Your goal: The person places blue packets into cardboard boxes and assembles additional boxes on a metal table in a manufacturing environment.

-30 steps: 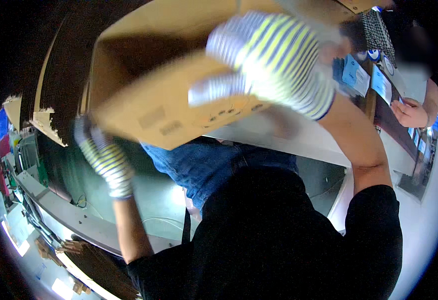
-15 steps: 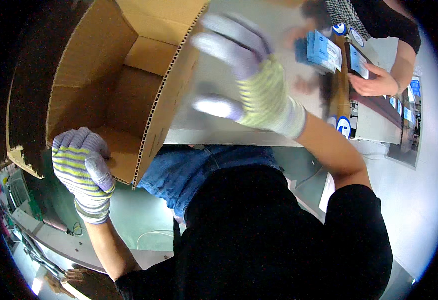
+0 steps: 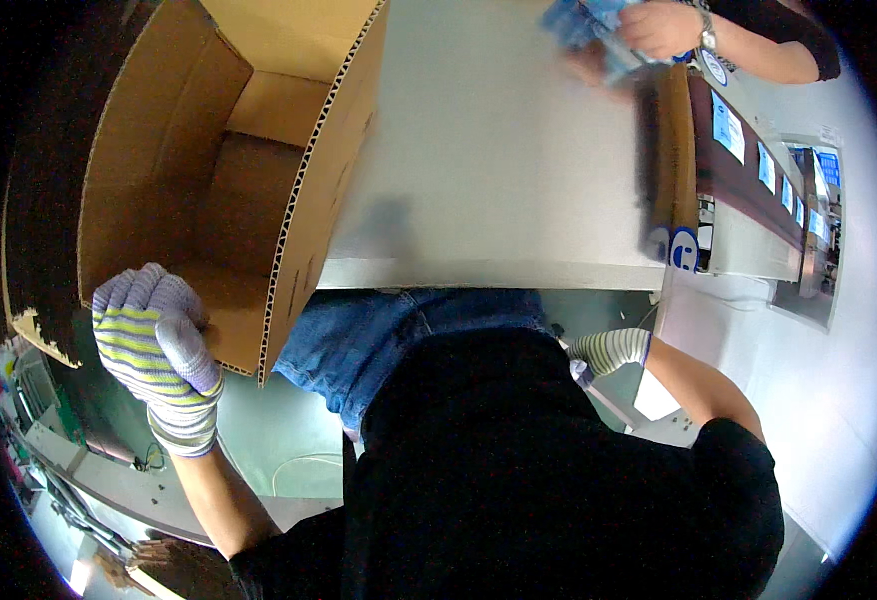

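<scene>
An open cardboard box (image 3: 314, 215) stands tilted at the left end of the grey table, its opening facing me and its inside in shadow. My left hand (image 3: 155, 345), in a purple, white and yellow-striped knit glove, is closed over the box's near lower edge, the thumb on the inner side. My right hand (image 3: 609, 353), in a matching striped glove, is drawn back beside my right hip, below the table's edge. Its fingers are mostly hidden by my body, so whether it holds anything does not show.
Across the grey table (image 3: 509, 150), a co-worker's hand (image 3: 662, 30) handles blue packets (image 3: 599, 35), blurred by motion. A conveyor (image 3: 744, 150) carrying dark items with pale blue labels runs along the right. Shelving and cardboard stand behind me at lower left.
My right hand has swung from above the table beside the box down to my right hip. The box and left hand shifted slightly left. The co-worker's hand moved from the conveyor to the packets.
</scene>
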A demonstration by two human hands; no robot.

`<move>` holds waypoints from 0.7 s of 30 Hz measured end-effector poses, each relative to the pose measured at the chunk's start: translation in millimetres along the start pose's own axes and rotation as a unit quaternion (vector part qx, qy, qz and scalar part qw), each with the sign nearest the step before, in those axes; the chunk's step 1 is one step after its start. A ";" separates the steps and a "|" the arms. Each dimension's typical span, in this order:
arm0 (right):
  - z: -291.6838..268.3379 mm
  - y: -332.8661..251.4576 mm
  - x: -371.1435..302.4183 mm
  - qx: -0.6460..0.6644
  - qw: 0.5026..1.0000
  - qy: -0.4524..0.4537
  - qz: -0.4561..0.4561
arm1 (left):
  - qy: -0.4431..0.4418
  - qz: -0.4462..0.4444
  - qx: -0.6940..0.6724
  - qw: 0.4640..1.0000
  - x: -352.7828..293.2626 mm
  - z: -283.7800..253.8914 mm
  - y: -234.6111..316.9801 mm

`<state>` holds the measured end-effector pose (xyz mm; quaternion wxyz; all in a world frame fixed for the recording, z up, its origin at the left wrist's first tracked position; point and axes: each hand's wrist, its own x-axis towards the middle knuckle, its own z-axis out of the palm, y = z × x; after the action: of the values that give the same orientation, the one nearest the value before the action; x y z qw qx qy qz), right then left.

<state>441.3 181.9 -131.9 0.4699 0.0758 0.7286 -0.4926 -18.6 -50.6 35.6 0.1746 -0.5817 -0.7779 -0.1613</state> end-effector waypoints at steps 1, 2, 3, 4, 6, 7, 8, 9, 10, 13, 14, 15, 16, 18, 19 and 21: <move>-9.0 -4.9 2.8 -0.001 0.998 -0.045 -0.041 | 0.002 0.003 0.007 1.000 -0.1 -1.1 0.2; -14.4 -8.4 5.7 -0.002 0.993 -0.090 -0.082 | 0.001 0.001 0.010 1.000 -0.8 -3.8 0.5; -15.6 -8.1 7.8 0.080 0.995 -0.055 0.028 | -0.047 -0.008 0.015 0.999 -1.8 -9.4 0.8; -17.7 -8.4 7.9 0.073 0.995 -0.061 0.024 | -0.094 -0.019 0.019 0.995 -3.2 -14.4 1.5; -23.0 -12.5 7.2 0.008 0.999 -0.047 0.004 | -0.031 0.002 0.046 0.998 -2.9 -7.7 2.7; -22.0 -8.0 7.4 -0.038 0.995 -0.070 0.057 | -0.034 0.000 0.047 0.998 -3.7 -7.8 3.6; -15.6 14.0 8.9 -0.043 0.995 -0.075 0.053 | -0.036 -0.001 0.046 0.998 -4.0 -8.4 4.5; -5.8 44.1 12.6 -0.085 0.993 -0.058 0.060 | -0.041 -0.003 0.045 0.998 -2.7 -9.2 5.2; -11.7 41.4 15.9 -0.177 0.978 -0.056 0.094 | -0.022 0.001 0.035 0.999 -3.4 -8.4 4.6; -21.7 21.1 26.5 -0.271 0.955 -0.013 0.118 | -0.019 0.006 0.020 1.000 -11.4 -4.5 -1.5; -24.0 13.1 30.6 -0.272 0.956 0.036 0.108 | -0.007 -0.016 0.002 1.000 -7.7 -3.6 4.8; -29.6 -13.3 36.9 -0.308 0.939 -0.032 0.150 | 0.003 -0.035 -0.018 0.999 -4.4 -2.1 8.7; -41.0 -42.9 39.8 -0.312 0.938 -0.039 0.144 | -0.002 -0.041 -0.013 0.999 -7.3 -5.1 7.4; -65.5 -93.9 34.1 -0.365 0.907 -0.063 0.200 | 0.032 0.037 0.020 0.999 -5.9 -2.6 1.4; -74.2 -107.8 28.1 -0.371 0.916 -0.001 0.155 | 0.021 0.015 0.022 0.999 -7.0 -3.8 2.2; -93.2 -139.5 30.1 -0.258 0.956 0.102 0.091 | -0.013 -0.007 0.021 1.000 -6.0 -3.2 4.3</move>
<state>288.0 174.6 -57.8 0.4392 0.0684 0.8650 -0.2329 -12.6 -56.0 35.8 0.1753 -0.5743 -0.7875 -0.1392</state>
